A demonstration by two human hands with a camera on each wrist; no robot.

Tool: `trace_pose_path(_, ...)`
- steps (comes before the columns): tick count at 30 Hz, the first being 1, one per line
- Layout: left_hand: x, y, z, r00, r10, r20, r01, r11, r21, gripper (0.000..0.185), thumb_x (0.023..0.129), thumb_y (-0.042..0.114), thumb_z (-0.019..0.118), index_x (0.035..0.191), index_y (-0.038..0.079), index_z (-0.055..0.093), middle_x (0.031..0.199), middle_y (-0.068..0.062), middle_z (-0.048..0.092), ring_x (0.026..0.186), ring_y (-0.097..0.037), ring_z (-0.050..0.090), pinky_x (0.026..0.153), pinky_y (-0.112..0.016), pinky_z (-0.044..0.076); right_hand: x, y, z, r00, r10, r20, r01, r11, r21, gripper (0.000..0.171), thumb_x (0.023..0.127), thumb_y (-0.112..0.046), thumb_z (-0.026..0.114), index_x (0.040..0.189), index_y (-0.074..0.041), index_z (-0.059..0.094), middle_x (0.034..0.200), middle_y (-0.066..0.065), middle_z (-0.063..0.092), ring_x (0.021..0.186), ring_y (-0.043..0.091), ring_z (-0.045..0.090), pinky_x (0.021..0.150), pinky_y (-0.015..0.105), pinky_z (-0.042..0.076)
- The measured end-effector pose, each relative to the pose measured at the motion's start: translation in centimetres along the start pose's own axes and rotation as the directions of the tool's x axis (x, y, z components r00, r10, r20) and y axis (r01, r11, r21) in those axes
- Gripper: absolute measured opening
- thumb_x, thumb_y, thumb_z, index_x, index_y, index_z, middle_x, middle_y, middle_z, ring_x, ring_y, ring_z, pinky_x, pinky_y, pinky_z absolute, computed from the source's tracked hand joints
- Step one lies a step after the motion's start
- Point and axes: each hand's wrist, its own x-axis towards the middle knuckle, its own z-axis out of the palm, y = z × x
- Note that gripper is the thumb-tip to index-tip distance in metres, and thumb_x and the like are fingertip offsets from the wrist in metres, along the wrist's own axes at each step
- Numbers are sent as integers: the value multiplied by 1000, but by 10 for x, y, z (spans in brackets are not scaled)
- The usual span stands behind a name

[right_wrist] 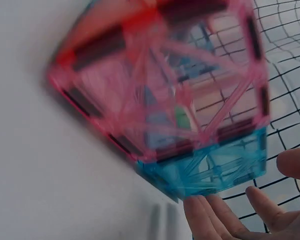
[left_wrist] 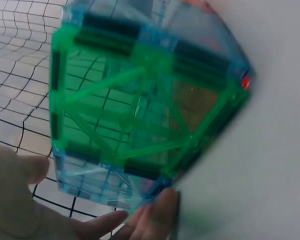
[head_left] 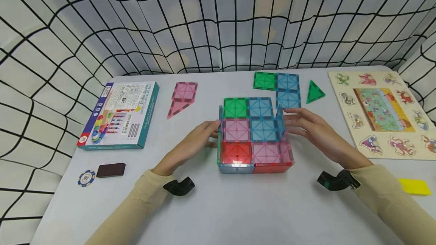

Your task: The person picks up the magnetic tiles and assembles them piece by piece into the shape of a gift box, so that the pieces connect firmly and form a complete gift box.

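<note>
Head view: midway between the tabletop's (head_left: pixel 218 211) left and right edges stands a tile box (head_left: pixel 253 136), the left hand (head_left: pixel 192 139) and right hand (head_left: pixel 315 131) spread at its sides.

Left wrist view: fingers meet a blue tile (left_wrist: pixel 97 179) below a green tile (left_wrist: pixel 127 119).

Right wrist view: straight fingers touch another blue tile (right_wrist: pixel 217 170) below a pink tile (right_wrist: pixel 182 95).

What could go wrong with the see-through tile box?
The left hand and right hand are right at the upright blue side tiles, so a hard push might tip one over. The right hand's fingertips are also close to a flat blue tile on the table, so they might bump it.
</note>
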Motion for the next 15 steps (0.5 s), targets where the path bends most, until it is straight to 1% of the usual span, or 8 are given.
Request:
trace_pose_path(3, 16, 1, -1, 995, 31, -93, -36, 998, -51, 68, 113, 50, 29, 153, -4, 42, 145, -21, 55, 127, -35, 62, 116, -52, 43, 19, 0, 0, 999, 39, -8, -39, 999, -16, 58, 114, -30, 38, 163, -1, 26, 164, 23, 31, 149, 40, 37, 124, 47, 33)
trace_pose_path(5, 28, 0, -1, 987, 51, -153, -63, 995, -78, 68, 113, 49, 29, 153, -4, 41, 147, -21, 53, 133, -34, 59, 117, -48, 43, 31, -1, 0, 997, 70, -11, -71, 997, -9, 60, 114, -33, 36, 164, -2, 24, 165, 24, 31, 152, 41, 33, 125, 56, 24)
trace_pose_path(7, 38, 1, 0, 979, 65, -194, -87, 991, -106, 67, 114, 48, 30, 155, -4, 39, 149, -20, 52, 138, -32, 54, 116, -45, 44, 40, -2, 1, 995, 100, -8, -100, 995, 10, 63, 115, -39, 31, 166, -3, 21, 165, 25, 32, 154, 41, 30, 126, 57, 20)
trace_pose_path(8, 42, 1, 1, 976, 69, -205, -93, 990, -107, 67, 114, 48, 30, 157, -3, 38, 150, -20, 52, 138, -32, 53, 117, -45, 44, 44, -2, 1, 993, 115, -8, -115, 993, 31, 64, 115, -41, 29, 166, -4, 19, 164, 26, 34, 154, 41, 30, 127, 58, 17)
trace_pose_path(10, 47, 3, 2, 976, 74, -206, -99, 988, -117, 67, 114, 47, 29, 160, -1, 34, 153, -19, 50, 141, -31, 50, 117, -45, 43, 49, -3, 1, 990, 140, -10, -139, 987, 76, 67, 114, -46, 27, 168, -7, 16, 163, 27, 36, 156, 41, 26, 128, 58, 11)
trace_pose_path(12, 50, 7, 2, 976, 74, -205, -103, 985, -135, 67, 114, 46, 29, 161, 0, 32, 153, -19, 50, 142, -31, 49, 118, -45, 42, 51, -5, 1, 988, 155, -13, -152, 981, 123, 68, 114, -47, 26, 168, -9, 14, 164, 27, 35, 157, 41, 21, 128, 59, 6)
trace_pose_path(14, 52, 10, 2, 977, 70, -203, -103, 982, -155, 66, 114, 46, 28, 162, 0, 30, 154, -20, 50, 142, -32, 50, 118, -45, 41, 51, -6, 1, 987, 162, -18, -157, 973, 168, 67, 114, -47, 28, 169, -10, 13, 165, 27, 33, 157, 41, 20, 128, 60, 4)
trace_pose_path(15, 53, 12, 2, 977, 62, -204, -101, 977, -186, 66, 114, 46, 28, 162, 1, 30, 153, -21, 50, 141, -33, 50, 118, -45, 41, 50, -6, 1, 987, 158, -20, -152, 971, 185, 68, 114, -47, 28, 169, -10, 13, 165, 27, 32, 157, 41, 20, 128, 60, 4)
